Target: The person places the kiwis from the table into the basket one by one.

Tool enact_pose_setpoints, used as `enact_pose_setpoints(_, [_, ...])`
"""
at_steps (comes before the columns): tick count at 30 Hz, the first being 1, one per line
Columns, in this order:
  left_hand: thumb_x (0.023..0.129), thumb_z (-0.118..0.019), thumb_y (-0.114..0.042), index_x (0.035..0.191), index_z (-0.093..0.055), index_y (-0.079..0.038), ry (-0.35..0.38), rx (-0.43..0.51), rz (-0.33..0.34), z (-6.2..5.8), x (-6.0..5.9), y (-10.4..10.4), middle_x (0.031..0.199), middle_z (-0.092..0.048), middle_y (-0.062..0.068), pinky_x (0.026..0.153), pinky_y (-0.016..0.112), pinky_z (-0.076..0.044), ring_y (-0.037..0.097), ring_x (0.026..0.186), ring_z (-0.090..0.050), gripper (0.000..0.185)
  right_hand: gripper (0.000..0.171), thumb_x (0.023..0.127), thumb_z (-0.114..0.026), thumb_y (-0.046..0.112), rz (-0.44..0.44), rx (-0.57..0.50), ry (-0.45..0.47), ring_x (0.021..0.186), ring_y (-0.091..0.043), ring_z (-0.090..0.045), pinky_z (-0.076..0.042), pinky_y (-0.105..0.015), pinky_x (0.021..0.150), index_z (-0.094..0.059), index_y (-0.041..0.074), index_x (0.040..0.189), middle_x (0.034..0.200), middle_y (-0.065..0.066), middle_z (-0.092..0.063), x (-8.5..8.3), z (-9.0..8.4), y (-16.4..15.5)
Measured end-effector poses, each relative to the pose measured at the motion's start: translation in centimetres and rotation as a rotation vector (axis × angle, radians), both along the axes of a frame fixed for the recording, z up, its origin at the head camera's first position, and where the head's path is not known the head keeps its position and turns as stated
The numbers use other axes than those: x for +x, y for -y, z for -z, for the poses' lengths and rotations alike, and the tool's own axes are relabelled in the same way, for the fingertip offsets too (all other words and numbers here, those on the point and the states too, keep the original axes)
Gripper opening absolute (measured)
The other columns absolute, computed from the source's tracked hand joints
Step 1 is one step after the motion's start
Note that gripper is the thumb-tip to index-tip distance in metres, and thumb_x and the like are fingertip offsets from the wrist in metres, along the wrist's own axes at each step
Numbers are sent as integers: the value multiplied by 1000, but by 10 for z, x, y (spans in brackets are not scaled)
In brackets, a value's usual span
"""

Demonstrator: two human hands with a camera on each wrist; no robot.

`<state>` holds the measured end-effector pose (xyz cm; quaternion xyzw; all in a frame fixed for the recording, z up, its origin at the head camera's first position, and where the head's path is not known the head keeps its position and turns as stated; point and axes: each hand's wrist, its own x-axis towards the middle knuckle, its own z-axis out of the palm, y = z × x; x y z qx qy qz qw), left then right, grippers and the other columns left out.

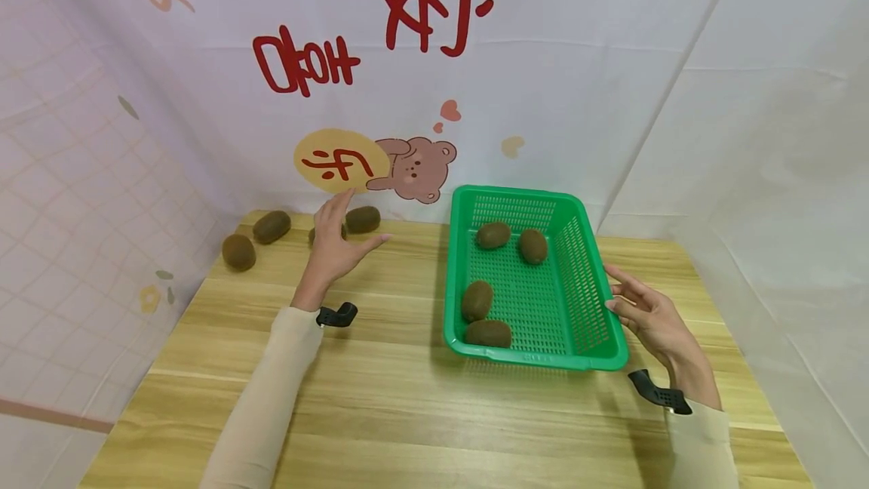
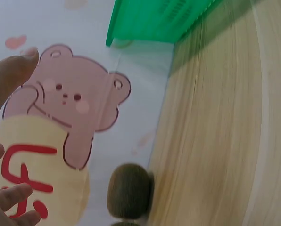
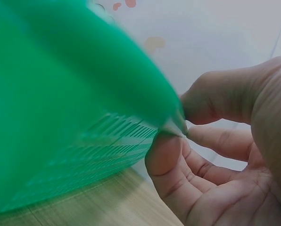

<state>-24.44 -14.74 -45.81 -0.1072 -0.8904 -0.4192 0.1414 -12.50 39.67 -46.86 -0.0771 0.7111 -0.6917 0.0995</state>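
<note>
My left hand [image 1: 334,244] hovers over the back left of the table, thumb spread away from the fingers, holding nothing. Beneath and beside it lie two brown kiwis, one partly hidden by the hand and another kiwi [image 1: 363,219] just past the fingers. In the left wrist view a kiwi [image 2: 128,190] lies against the wall sheet. My right hand [image 1: 655,323] pinches the right rim of a green plastic basket [image 1: 536,360] between thumb and fingers; the right wrist view shows this grip on the rim [image 3: 145,89] closely. Several kiwis lie inside, including one kiwi [image 1: 532,247] near the back.
Farther left on the wooden table [image 1: 407,429] are two more kiwis, a rounder kiwi [image 1: 239,252] and an oblong kiwi [image 1: 271,227]. A white printed sheet [image 1: 577,59] with a bear and red characters rises behind the table and continues along both sides.
</note>
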Motion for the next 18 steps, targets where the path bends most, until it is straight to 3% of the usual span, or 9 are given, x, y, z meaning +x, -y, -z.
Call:
enact_pose_setpoints(9, [81, -81, -59, 163, -21, -39, 95, 39, -81, 12, -7, 30, 170, -15, 12, 116, 73, -26, 37, 156, -15, 104, 70, 103, -58, 3, -3, -3, -7, 103, -9, -68, -59, -23, 87, -22, 4, 163, 123, -4, -58, -1, 1, 0])
enact_pose_setpoints(18, [81, -80, -61, 166, -14, -33, 199, 61, -140, 25, -13, 54, 172, -13, 13, 115, 77, -22, 45, 155, -6, 111, 70, 103, -58, 3, 0, -1, -11, 103, -9, -68, -59, -22, 86, -22, 4, 163, 123, -4, -57, 0, 1, 0])
